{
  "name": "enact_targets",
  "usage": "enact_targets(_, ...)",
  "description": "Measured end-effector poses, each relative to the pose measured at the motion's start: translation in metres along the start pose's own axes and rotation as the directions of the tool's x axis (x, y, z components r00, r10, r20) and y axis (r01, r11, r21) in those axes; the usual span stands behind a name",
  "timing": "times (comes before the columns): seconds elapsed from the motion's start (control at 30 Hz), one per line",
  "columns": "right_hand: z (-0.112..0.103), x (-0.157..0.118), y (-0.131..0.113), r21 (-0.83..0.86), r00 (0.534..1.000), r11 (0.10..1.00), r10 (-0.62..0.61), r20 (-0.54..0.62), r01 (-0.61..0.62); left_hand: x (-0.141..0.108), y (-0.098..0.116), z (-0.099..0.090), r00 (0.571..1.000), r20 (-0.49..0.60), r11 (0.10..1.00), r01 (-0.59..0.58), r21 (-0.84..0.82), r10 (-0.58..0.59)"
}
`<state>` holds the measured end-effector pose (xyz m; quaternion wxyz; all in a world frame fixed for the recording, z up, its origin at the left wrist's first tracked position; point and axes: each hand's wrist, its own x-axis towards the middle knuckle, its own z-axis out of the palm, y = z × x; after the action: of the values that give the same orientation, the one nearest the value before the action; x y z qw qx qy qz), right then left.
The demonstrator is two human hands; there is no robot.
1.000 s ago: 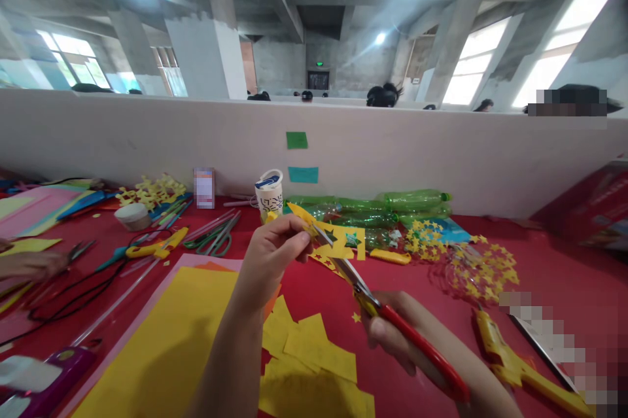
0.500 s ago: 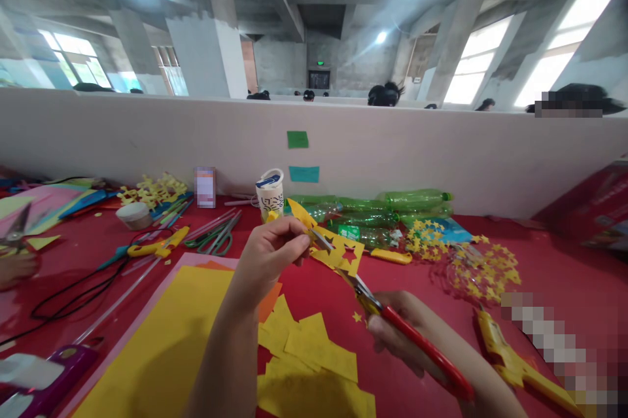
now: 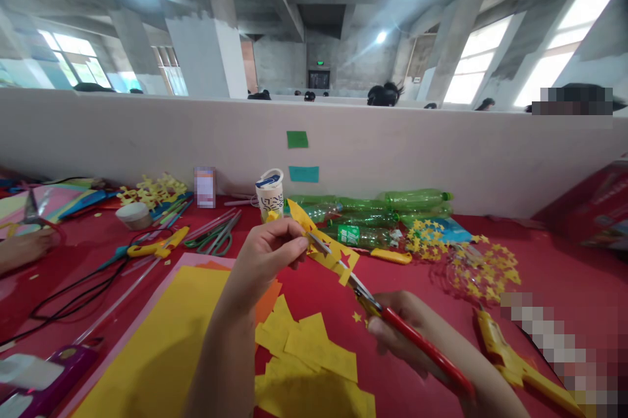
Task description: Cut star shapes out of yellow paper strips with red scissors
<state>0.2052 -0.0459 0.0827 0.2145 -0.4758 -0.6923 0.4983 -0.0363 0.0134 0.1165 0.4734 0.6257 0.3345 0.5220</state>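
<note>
Pinched in the fingers of my left hand (image 3: 272, 251) is a piece of yellow paper (image 3: 336, 249) with star-shaped holes cut through it. My right hand (image 3: 400, 323) is wrapped round red-handled scissors (image 3: 426, 351). Their blades reach up and left onto the paper and look nearly closed along it; the tip ends near my left fingertips. Just left of my right hand a small yellow paper star (image 3: 357, 317) lies on the red table. Below both hands is a loose pile of yellow paper pieces (image 3: 321, 349).
Green plastic bottles (image 3: 366, 218) lie along the partition beside a paper cup (image 3: 270, 192). Yellow stars (image 3: 490, 271) and a yellow glue gun (image 3: 505, 352) are at right. Yellow sheets (image 3: 161, 333), green-handled scissors (image 3: 218, 235) and another person's hand (image 3: 24, 251) are at left.
The scissor blades have come closer together on the paper, and the paper's near end has tilted down. The other person's hand at far left has moved inward and up.
</note>
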Motion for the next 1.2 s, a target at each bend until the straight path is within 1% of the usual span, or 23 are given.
enact_targets(0.17,0.0,-0.001,-0.004,0.004,1.0,1.0,-0.016,-0.012,0.016,0.0,-0.001,0.002,1.0,-0.016,1.0,0.007,-0.014,-0.007)
enact_targets(0.3,0.0,0.0,-0.013,0.033,0.998,0.998,-0.058,0.012,0.058,0.0,0.0,0.01,0.997,-0.069,1.0,-0.021,-0.005,0.021)
enact_targets(0.47,0.005,0.001,-0.022,0.038,0.991,0.99,-0.132,-0.021,0.133,0.001,0.001,0.02,0.987,-0.12,0.992,-0.095,0.086,0.105)
enact_targets(0.57,0.008,0.001,-0.024,0.057,0.99,0.988,-0.139,-0.021,0.14,0.002,0.005,0.022,0.963,-0.164,0.972,-0.193,0.136,0.214)
enact_targets(0.63,0.009,0.0,-0.024,0.066,0.99,0.988,-0.135,-0.029,0.137,0.001,0.008,0.022,0.951,-0.173,0.961,-0.232,0.151,0.257)
enact_targets(0.7,0.011,-0.002,-0.024,0.072,0.992,0.989,-0.123,-0.041,0.126,0.001,0.011,0.021,0.958,-0.157,0.966,-0.217,0.142,0.238)
enact_targets(0.87,0.016,-0.005,-0.025,0.057,0.989,0.994,-0.083,-0.125,0.091,-0.002,0.012,0.019,0.979,-0.13,0.985,-0.145,0.093,0.156)
enact_targets(0.97,0.02,-0.006,-0.026,0.065,0.992,0.997,-0.033,-0.121,0.041,-0.003,0.01,0.018,0.985,-0.124,0.992,-0.117,0.05,0.123)
enact_targets(1.1,0.023,-0.007,-0.027,0.044,0.983,0.998,-0.028,-0.179,0.036,-0.002,0.007,0.016,0.986,-0.115,0.992,-0.123,0.013,0.124)
enact_targets(1.2,0.023,-0.008,-0.027,0.038,0.982,0.999,-0.023,-0.188,0.031,-0.002,0.006,0.015,0.985,-0.101,0.99,-0.138,0.018,0.14)
